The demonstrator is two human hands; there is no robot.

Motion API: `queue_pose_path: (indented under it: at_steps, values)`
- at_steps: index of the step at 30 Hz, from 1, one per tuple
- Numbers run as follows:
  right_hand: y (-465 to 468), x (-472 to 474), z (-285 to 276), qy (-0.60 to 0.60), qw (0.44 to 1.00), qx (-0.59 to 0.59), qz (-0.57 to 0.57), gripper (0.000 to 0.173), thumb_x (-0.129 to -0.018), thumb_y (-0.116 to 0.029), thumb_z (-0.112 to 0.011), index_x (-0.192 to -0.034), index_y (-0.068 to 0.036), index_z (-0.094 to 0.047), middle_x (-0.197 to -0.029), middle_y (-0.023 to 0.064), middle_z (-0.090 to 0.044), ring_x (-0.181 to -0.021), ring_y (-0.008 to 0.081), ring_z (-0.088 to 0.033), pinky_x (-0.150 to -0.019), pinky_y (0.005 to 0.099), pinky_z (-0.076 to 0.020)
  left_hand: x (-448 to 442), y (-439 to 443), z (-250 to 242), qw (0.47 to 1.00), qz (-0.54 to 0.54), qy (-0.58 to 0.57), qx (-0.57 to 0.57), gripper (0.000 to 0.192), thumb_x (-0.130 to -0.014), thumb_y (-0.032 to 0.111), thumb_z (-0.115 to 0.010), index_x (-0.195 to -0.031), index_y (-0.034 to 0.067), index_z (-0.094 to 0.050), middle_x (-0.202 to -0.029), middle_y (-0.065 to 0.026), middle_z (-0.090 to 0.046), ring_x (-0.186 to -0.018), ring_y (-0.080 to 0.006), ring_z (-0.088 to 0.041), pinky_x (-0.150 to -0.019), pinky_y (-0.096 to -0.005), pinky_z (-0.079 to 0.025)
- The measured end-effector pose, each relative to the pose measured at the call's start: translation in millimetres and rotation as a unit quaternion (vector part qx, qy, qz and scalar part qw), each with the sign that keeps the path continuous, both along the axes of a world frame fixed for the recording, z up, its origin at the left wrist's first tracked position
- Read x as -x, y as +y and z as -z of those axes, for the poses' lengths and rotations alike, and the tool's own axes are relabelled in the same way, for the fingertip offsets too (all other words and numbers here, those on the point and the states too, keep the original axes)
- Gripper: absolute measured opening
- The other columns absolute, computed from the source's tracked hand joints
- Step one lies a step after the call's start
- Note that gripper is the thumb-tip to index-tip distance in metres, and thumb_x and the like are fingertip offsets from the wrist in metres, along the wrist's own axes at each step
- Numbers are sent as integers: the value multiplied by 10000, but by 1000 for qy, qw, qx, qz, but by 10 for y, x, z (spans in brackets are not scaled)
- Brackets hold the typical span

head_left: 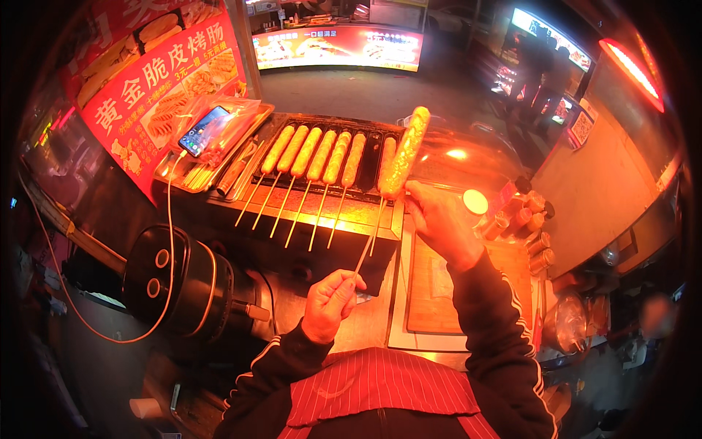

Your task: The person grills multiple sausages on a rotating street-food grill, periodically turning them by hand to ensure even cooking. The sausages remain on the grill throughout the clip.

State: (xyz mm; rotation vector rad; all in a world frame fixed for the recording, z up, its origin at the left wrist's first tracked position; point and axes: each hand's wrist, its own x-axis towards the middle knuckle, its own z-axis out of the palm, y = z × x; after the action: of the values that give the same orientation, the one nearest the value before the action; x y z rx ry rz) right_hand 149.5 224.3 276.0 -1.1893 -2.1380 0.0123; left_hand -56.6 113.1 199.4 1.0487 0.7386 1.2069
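My left hand (330,304) is closed on the lower end of a wooden skewer (366,247). On that skewer a large browned sausage (406,153) stands raised above the right end of the grill. My right hand (444,222) is beside the sausage's lower end, its fingertips close to it; whether they touch it I cannot tell. Several skewered sausages (306,152) lie side by side in the grooves of the grill (384,207), their sticks jutting over its front edge. One groove (370,162) is bare, and another sausage (387,156) lies partly behind the raised one.
Left of the grill, a tray (205,184) holds skewers, plastic bags and a phone (204,131) with a cable. A black air fryer (181,280) stands front left. To the right are a wooden cutting board (433,296), seasoning bottles (518,219) and a round lid (475,202).
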Motion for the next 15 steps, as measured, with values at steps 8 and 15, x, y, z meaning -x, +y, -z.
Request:
queue_pose_path:
  at_steps: [8,15]
  values:
    - [-24,-82,20,-11,1000,-3,3,136,-860,-130,-533,-916,-31,-608,-751,183,-611,-704,370,-596,-603,459,-438,13,-18,-46,999,41,-2,22,202,-1002,174,-451,-960,14,-566,-563,77,-353,-461,-7,-261,-427,-195,-202]
    - [-119,-136,27,17,1000,1,16,144,-857,-137,-569,-908,-29,-648,-766,171,-629,-697,351,-611,-607,424,-459,-34,49,47,999,-37,-14,21,200,-997,165,-448,-946,19,-573,-554,80,-340,-457,-7,-256,-424,-196,-195]
